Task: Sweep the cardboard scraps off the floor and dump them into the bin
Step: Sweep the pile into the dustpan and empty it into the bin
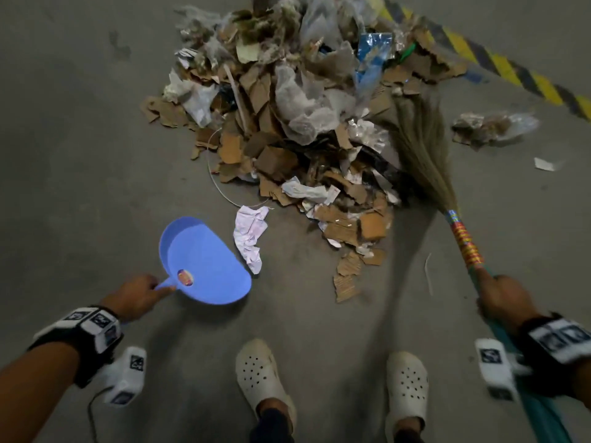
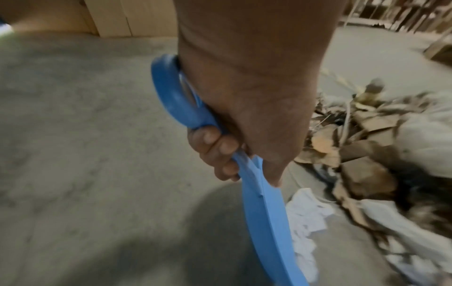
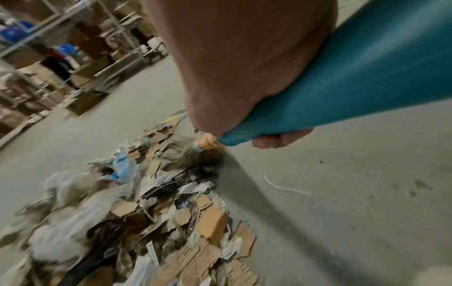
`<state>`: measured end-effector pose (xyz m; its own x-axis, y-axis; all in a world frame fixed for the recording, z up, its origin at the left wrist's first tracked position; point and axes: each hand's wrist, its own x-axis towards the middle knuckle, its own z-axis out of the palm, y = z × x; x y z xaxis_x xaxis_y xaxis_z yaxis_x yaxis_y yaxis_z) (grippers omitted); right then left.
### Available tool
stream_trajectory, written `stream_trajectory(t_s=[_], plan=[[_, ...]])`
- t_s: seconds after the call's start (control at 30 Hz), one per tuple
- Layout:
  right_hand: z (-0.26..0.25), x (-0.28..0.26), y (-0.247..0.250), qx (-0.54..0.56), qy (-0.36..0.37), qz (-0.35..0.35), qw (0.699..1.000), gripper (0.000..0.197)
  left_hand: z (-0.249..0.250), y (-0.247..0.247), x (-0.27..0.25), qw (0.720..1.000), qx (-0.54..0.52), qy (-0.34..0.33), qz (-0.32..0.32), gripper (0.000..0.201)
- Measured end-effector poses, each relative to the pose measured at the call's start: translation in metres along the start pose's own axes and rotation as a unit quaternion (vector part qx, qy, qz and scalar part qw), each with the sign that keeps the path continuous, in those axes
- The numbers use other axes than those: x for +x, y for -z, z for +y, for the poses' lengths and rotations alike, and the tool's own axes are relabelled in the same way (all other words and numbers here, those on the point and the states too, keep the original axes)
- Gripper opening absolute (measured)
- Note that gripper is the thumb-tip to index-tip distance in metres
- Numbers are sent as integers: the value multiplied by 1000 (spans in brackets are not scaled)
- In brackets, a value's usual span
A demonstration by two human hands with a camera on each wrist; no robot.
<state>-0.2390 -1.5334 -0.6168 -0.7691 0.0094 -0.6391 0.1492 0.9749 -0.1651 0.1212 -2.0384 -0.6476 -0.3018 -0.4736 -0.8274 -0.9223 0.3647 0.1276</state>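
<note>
A big heap of torn cardboard scraps [image 1: 278, 161] sits on the grey concrete floor [image 1: 80, 155], mixed with crumpled clear plastic film [image 1: 300, 100], paper bits and a blue wrapper [image 1: 372, 55]. The cardboard is brown and ragged-edged, some pieces showing corrugated ribs, and a few loose pieces trail from the near edge of the heap toward the person's feet. No bin shows in any view.

On the near left side of the heap, the left hand [image 1: 136, 295] has its fingers [image 2: 215, 145] curled round the looped handle of a smooth blue plastic dustpan [image 1: 204, 260]. The pan is half-round with a raised back wall and a small round sticker near the handle; it is tilted, its flat lip turned toward the heap. A crumpled white sheet of paper [image 1: 251, 235] lies just beside that lip, between pan and heap.

On the right side of the heap, the right hand [image 1: 502, 298] is wrapped tight round the teal handle of a grass broom [image 1: 422, 145]. Red and gold banding binds the neck where the soft, straw-coloured bristles fan out, and the bristle tips press into the heap's far right edge.

Beyond the heap runs a yellow-and-black striped floor line [image 1: 499, 65]. The person wears cream perforated clogs [image 1: 262, 375], standing on the near side of the heap.
</note>
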Motion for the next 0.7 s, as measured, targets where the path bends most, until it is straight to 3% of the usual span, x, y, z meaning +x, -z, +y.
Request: stream_trajectory(t_s=[0.17,0.3,0.4,0.53,0.7], plan=[[-21,47,-66,-46,4,-7,999,53,-21,-7,50,997,38,36,-52,16],[-38,63,-112,-42,-25,-5,999,59,-20,-2,85,998,30,-11,-57,14],[-49,55,-136,-47,-1,11,999,66,11,-6,108,996,30,-47,-70,15],[-55,15,-146,-67,42,-5,997,50,79,-27,121,992,-27,-92,-77,14],[-25,-2,-116,-38,3,23,999,70,126,-41,122,989,-107,-68,-73,26]])
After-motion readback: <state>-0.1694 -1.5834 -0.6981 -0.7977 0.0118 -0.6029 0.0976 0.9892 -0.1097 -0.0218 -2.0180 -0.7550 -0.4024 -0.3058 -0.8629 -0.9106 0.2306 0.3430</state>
